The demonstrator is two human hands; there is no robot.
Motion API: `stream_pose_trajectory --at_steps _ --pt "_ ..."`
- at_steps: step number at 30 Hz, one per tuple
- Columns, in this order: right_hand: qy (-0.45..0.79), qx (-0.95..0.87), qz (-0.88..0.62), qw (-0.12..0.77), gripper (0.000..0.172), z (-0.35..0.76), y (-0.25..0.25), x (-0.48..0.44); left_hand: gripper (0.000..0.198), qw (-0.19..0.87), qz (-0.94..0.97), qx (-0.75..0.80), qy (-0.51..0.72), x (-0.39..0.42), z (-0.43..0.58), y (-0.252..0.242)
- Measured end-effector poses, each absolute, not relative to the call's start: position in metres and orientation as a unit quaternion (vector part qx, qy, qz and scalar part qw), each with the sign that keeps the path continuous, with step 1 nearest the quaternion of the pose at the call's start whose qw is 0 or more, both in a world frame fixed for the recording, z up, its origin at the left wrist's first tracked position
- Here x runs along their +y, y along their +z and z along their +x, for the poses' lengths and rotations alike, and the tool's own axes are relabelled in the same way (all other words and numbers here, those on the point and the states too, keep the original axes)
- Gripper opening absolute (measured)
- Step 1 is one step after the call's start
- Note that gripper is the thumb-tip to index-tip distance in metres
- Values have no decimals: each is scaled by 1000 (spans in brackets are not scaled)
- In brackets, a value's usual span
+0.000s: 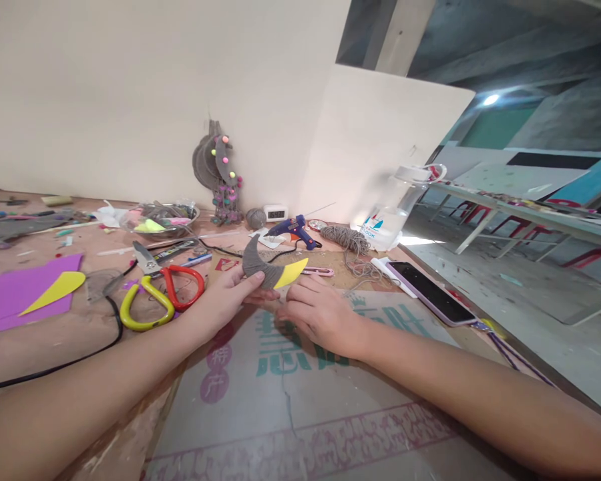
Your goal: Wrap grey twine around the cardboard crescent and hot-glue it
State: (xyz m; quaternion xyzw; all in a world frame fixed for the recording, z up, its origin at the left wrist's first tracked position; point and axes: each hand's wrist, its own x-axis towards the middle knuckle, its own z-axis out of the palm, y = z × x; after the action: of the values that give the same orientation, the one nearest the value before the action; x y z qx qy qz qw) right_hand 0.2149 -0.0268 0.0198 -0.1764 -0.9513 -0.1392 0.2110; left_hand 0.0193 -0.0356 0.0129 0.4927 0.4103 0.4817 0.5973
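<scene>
Free room over near cardboard (240,427); scissors (153,268) obstruct left, phone (431,292) right

The left hand (235,287) covers part of the grey-and-yellow crescent (258,266), whose underside is out of sight. The fingertips of the right hand (325,314) curl inward, so whether they pinch any yarn cannot be told. That hand and its forearm hide some of the green lettering on the printed board (240,427), which the bottom edge cuts off. The left edge crops the purple sheet (25,287) and the black cable (70,361). The small clock's (275,214) digits are too tiny to read.
</scene>
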Motion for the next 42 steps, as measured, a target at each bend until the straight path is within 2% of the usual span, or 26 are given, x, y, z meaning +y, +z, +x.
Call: stream_pose_trajectory --at_steps 7,13,17,21,24,33,39,42 --pt "-211 -949 22 235 11 226 33 -45 30 561 497 451 485 -33 19 12" --pt "-208 -943 -155 207 19 219 25 -36 29 580 499 425 483 -33 17 10" --pt "-176 -946 -180 206 27 213 24 -32 29 601 493 399 487 -33 18 8" --pt "-153 -950 -197 188 26 212 25 -29 22 611 490 386 488 -35 20 9" --pt "-135 -947 -204 207 25 213 21 -24 17 614 486 385 488 -35 20 9" --pt "-99 -946 -175 255 21 215 19 -21 18 608 497 396 475 -35 19 9" --pt "-191 -956 -31 220 14 222 29 -38 23 572 487 441 491 -35 20 11" --pt "-194 -954 26 226 12 224 32 -43 23 562 487 453 492 -34 20 12"
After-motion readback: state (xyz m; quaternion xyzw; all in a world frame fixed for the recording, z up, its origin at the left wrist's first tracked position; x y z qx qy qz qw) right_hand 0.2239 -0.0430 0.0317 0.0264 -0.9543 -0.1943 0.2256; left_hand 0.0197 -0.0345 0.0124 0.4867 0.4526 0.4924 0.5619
